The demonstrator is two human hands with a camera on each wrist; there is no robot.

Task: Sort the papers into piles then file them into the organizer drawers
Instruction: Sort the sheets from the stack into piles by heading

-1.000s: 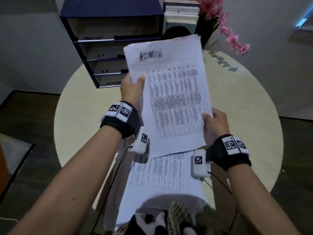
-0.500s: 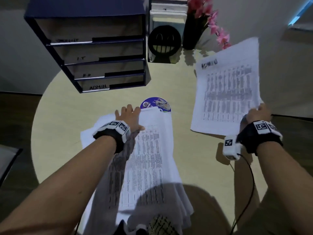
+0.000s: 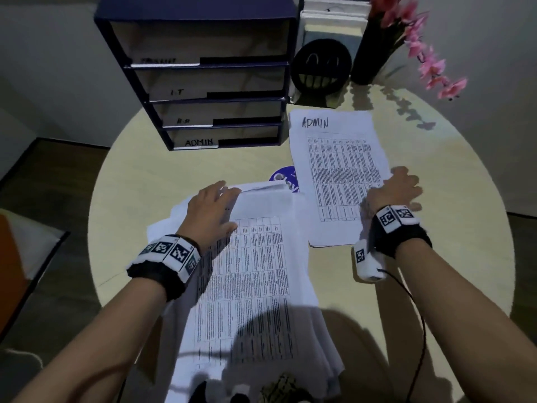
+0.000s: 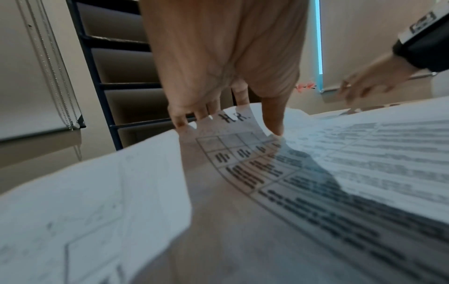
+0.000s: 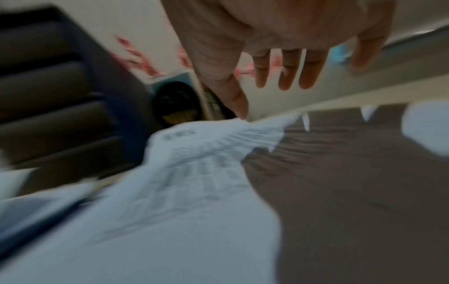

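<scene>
The dark blue organizer (image 3: pixel 203 80) stands at the table's far side; its lower drawers read IT, HR and ADMIN. A sheet headed ADMIN (image 3: pixel 337 175) lies flat just right of it. My right hand (image 3: pixel 402 189) is at that sheet's right edge, fingers spread, holding nothing; in the blurred right wrist view its thumb (image 5: pixel 239 107) touches the paper's edge. The paper pile (image 3: pixel 255 271) lies in front of me. My left hand (image 3: pixel 223 199) pinches the upturned top edge of the pile's top sheet, headed HR (image 4: pixel 233 117).
A black smiley-face ornament (image 3: pixel 321 66) and a dark vase (image 3: pixel 374 45) with pink flowers (image 3: pixel 433 65) stand right of the organizer. A blue round disc (image 3: pixel 286 178) peeks out between pile and ADMIN sheet. The round table's edge (image 3: pixel 96 228) curves close on the left.
Both hands held the ADMIN sheet up; the right hand carried it right, laid it beside the organizer and let go. The left hand dropped onto the pile and lifted the top sheet's edge.
</scene>
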